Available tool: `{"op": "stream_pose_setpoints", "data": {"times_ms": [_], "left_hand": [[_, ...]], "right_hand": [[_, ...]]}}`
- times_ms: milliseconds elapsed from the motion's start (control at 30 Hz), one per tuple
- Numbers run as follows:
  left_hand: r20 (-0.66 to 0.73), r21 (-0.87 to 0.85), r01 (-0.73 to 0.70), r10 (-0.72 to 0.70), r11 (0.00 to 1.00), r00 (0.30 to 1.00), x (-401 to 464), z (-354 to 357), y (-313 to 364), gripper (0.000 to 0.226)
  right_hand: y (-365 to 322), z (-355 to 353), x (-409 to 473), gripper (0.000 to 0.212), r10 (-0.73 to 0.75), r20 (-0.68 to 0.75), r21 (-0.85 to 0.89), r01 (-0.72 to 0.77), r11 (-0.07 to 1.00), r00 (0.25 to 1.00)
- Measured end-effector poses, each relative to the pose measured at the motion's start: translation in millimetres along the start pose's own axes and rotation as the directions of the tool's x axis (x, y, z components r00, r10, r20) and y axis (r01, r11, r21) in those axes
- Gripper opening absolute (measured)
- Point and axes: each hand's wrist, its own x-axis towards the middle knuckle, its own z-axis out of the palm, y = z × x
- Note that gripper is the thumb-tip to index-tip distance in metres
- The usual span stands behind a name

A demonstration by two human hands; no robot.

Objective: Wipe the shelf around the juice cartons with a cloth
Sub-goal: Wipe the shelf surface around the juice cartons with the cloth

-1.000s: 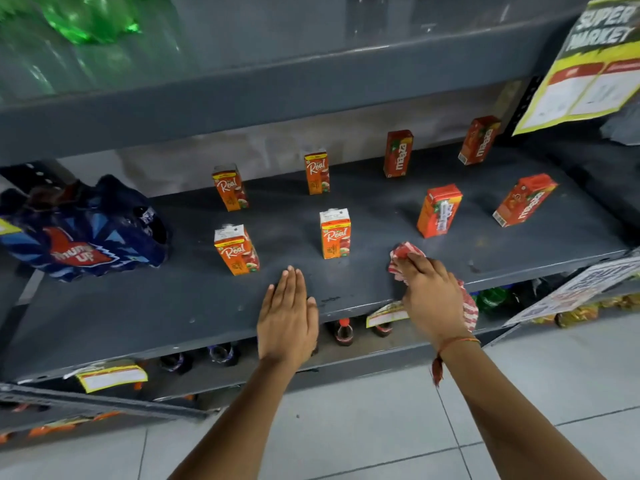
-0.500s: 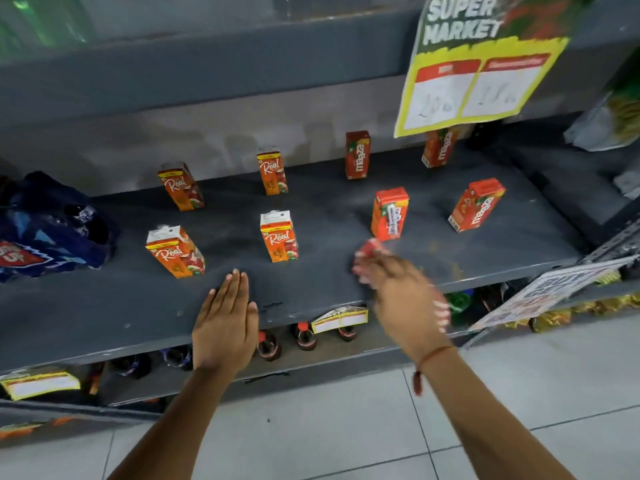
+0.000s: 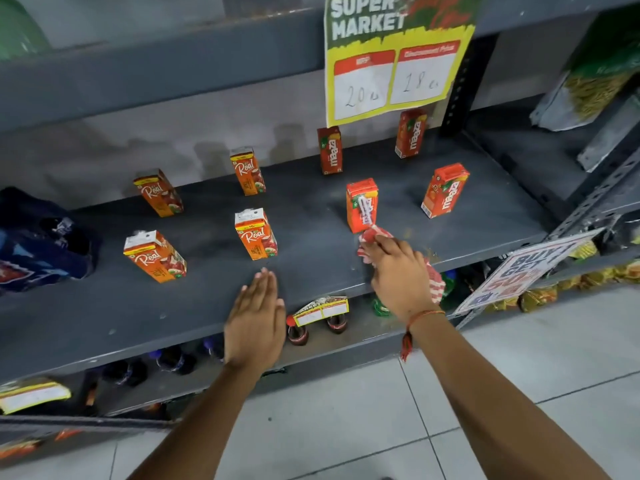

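Several small orange and red juice cartons stand spaced out on the dark grey shelf (image 3: pixel 311 216). My right hand (image 3: pixel 398 275) grips a red-and-white cloth (image 3: pixel 434 285) and presses it on the shelf just in front of a red carton (image 3: pixel 362 204). An orange carton (image 3: pixel 255 233) stands to the left of it. My left hand (image 3: pixel 254 323) lies flat, palm down, fingers together, on the shelf's front edge below that orange carton. Two red cartons (image 3: pixel 445 190) stand further right and back.
A blue shrink-wrapped pack of bottles (image 3: pixel 38 244) sits at the shelf's left end. A yellow price poster (image 3: pixel 398 57) hangs from the shelf above. Bottles (image 3: pixel 298 332) stand on the lower shelf, a paper sign (image 3: pixel 519 271) sticks out at right, and tiled floor lies below.
My right hand has slid the cloth along the shelf to the foot of the red carton. The view has shifted right. My left hand has stayed flat on the front edge.
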Motion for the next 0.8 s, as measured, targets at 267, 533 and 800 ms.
{"op": "stream_pose_setpoints", "data": {"times_ms": [267,533,800], "left_hand": [[0.047,-0.072,-0.053,0.057,0.996,0.997,36.7,18.6,82.6,0.054],[-0.005,-0.149,0.173,-0.176,0.974,0.984,72.3,33.3,126.4,0.051],[-0.006,-0.066,0.232,-0.233,0.97,0.972,76.4,33.8,131.8,0.054]], "right_hand": [[57.7,-21.7,11.1,0.058,0.114,-0.003,-0.002,-0.114,0.993,0.993],[33.0,-5.7,15.2,0.053,-0.197,-0.019,0.006,0.197,0.98,0.98],[84.1,-20.2,21.5,0.057,-0.04,0.01,-0.047,0.041,0.998,0.999]]}}
